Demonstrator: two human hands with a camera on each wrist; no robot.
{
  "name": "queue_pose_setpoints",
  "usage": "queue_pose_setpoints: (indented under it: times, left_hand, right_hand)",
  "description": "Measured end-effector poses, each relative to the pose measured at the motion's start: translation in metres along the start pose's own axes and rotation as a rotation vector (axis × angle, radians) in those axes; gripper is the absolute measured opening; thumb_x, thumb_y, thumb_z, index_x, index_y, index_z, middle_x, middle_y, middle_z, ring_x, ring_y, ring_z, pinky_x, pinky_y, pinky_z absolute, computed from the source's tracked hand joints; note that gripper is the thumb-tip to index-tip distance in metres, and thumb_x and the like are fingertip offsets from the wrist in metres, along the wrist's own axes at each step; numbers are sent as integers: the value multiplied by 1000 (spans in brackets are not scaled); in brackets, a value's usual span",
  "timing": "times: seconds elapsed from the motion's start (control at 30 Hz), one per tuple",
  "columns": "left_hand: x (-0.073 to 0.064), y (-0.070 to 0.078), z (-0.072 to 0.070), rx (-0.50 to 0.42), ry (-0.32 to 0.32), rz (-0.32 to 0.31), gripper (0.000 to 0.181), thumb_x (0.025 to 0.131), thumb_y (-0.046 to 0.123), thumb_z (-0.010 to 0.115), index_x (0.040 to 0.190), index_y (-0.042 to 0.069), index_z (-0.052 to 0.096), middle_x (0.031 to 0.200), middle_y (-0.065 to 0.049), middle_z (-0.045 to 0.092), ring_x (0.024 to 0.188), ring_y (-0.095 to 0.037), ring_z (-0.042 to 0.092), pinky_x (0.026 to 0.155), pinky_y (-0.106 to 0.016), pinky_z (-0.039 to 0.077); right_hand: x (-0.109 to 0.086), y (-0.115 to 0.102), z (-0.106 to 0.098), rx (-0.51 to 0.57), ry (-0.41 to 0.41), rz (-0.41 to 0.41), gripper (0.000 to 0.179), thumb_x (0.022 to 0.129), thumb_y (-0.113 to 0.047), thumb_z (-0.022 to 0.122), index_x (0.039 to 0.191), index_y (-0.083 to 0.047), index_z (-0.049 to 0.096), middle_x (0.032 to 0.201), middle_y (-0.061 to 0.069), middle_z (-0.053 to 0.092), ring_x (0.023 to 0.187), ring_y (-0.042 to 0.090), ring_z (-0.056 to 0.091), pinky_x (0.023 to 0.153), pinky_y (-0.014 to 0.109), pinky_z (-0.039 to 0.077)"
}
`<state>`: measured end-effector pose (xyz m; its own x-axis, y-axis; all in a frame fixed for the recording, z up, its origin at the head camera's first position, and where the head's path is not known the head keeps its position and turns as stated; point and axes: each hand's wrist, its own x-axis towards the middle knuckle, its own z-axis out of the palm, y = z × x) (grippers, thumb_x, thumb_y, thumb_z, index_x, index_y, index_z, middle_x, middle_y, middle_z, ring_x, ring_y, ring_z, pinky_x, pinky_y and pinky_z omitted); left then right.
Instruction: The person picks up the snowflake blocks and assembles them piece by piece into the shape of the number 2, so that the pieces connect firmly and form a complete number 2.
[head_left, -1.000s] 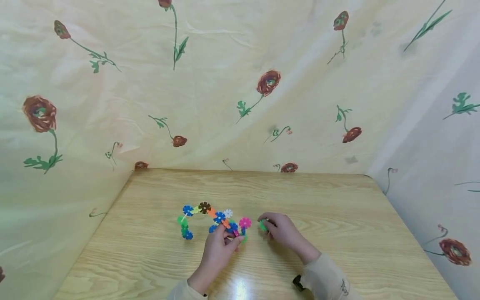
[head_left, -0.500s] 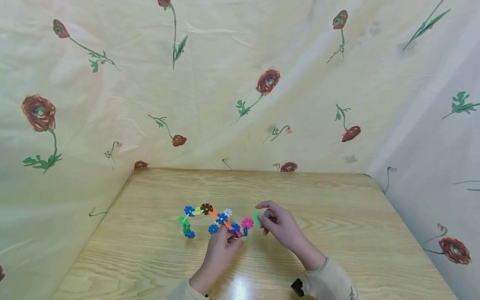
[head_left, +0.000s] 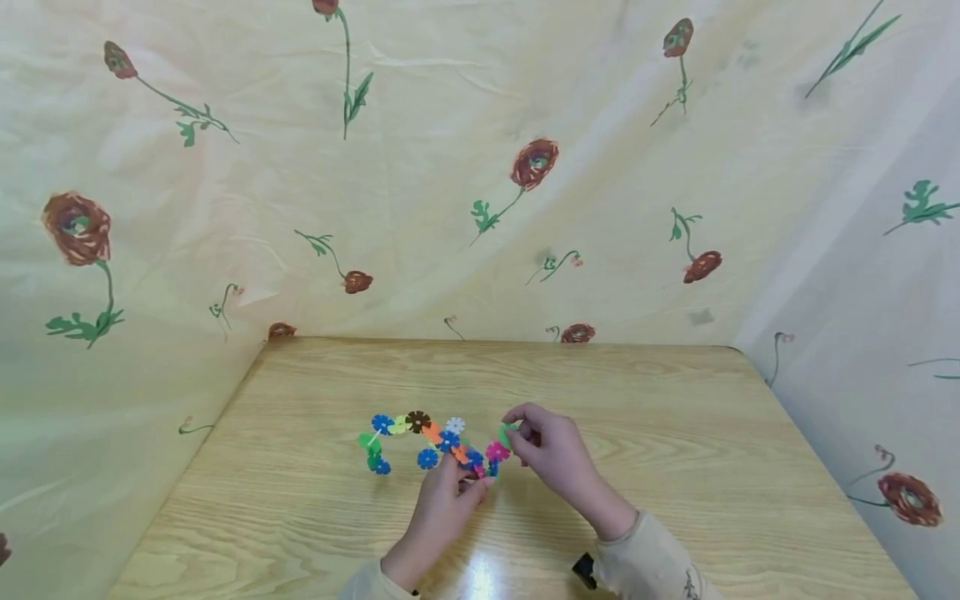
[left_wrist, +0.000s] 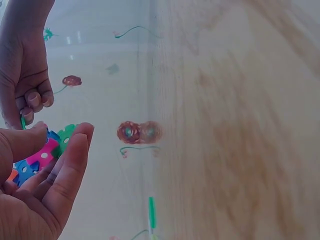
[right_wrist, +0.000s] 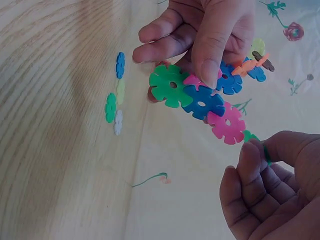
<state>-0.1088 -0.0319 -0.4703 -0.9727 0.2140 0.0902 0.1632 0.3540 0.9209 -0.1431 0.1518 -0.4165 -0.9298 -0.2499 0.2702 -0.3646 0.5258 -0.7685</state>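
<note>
A curving chain of flower-shaped plastic discs [head_left: 417,422] in blue, green, brown, orange and pink reaches leftward from my left hand [head_left: 442,510]. The left thumb and fingers pinch it near its right end, around a small pink disc [right_wrist: 192,80] next to a green disc [right_wrist: 171,86] and a blue one [right_wrist: 204,102]. Beyond these, a larger pink disc [right_wrist: 228,124] sticks out on the right. My right hand [head_left: 558,457] pinches a light green disc [head_left: 507,433] by its edge, right at the rim of that pink disc. Fingers cover much of the green disc.
Loose discs lie on the wooden table [head_left: 675,417] behind the left hand, among them a white disc [head_left: 455,426] and a blue disc [head_left: 427,458]. A black object [head_left: 583,572] shows beside the right sleeve. Flower-printed cloth [head_left: 420,167] rises along the table's back and sides.
My right hand has lifted and moved left, bringing the light green disc up to the pink disc. The left hand keeps its grip, and the chain has shifted slightly right.
</note>
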Motion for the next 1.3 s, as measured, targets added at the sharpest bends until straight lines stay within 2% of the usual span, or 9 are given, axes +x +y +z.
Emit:
queue_pose_setpoints:
  times: [0.1, 0.27, 0.37, 0.53, 0.67, 0.8, 1.0, 1.17, 1.3]
  left_hand:
    - [0, 1, 1, 4, -2, -12, 23, 93, 18, 68, 101, 5, 51, 80, 2, 63, 68, -9, 62, 60, -23, 51]
    - [0, 1, 2, 1, 0, -23, 21, 92, 13, 68, 100, 4, 52, 80, 1, 63, 68, -10, 63, 60, -22, 52]
    - [0, 0, 3, 4, 3, -35, 19, 93, 12, 67, 100, 4, 51, 81, 1, 63, 68, -9, 62, 60, -22, 53]
    - [1, -1, 3, 33, 13, -62, 18, 94, 14, 66, 99, 5, 51, 79, 4, 63, 68, -7, 61, 61, -22, 51]
    - [1, -1, 2, 49, 25, -51, 20, 94, 16, 67, 98, 5, 51, 78, 5, 64, 66, -6, 58, 60, -22, 50]
    - [0, 0, 0, 46, 29, -34, 22, 94, 19, 67, 98, 4, 51, 79, 3, 65, 66, -7, 60, 59, -22, 49]
    - [0, 0, -1, 41, 33, -49, 22, 95, 21, 66, 100, 6, 52, 82, 4, 65, 70, -7, 60, 61, -22, 50]
    - [1, 0, -1, 53, 52, -41, 22, 94, 22, 66, 99, 6, 53, 83, 4, 66, 72, -7, 61, 61, -22, 51]
    - [1, -2, -1, 43, 52, -21, 21, 95, 20, 66, 100, 4, 52, 83, 2, 67, 71, -8, 63, 60, -22, 51]
  right_hand:
    - [1, -4, 1, -104, 12, -39, 9, 88, -1, 67, 96, -7, 69, 61, -11, 54, 50, 3, 47, 47, 23, 44]
    - [1, -10, 5, -247, -6, -73, 11, 85, 2, 65, 93, -5, 70, 53, -13, 44, 44, 0, 35, 43, 20, 36]
    - [1, -13, 8, -284, -7, -75, 12, 85, 2, 64, 93, -4, 70, 50, -13, 40, 43, 0, 31, 41, 19, 31]
    - [-1, -14, 12, -287, 14, -74, 9, 88, -2, 66, 96, -3, 70, 51, -13, 41, 43, 0, 32, 41, 19, 33]
    - [-1, -12, 14, -206, 18, -61, 13, 96, -11, 63, 103, -3, 71, 58, -10, 52, 46, 0, 41, 44, 20, 39]
    - [-2, -8, 15, -64, 10, -23, 20, 101, -15, 54, 110, -8, 71, 70, -4, 61, 52, 4, 51, 51, 23, 46]
    - [0, -1, 14, 207, -23, 144, 29, 102, -29, 54, 116, -7, 67, 68, 9, 58, 46, 13, 48, 43, 29, 44]
    - [-1, 1, 13, 325, -102, 282, 46, 100, -42, 53, 102, 2, 67, 63, 8, 59, 45, 16, 53, 47, 36, 51]
    - [-3, 1, 14, 430, -164, 363, 55, 99, -46, 51, 93, 6, 66, 65, 10, 62, 45, 15, 56, 53, 36, 55]
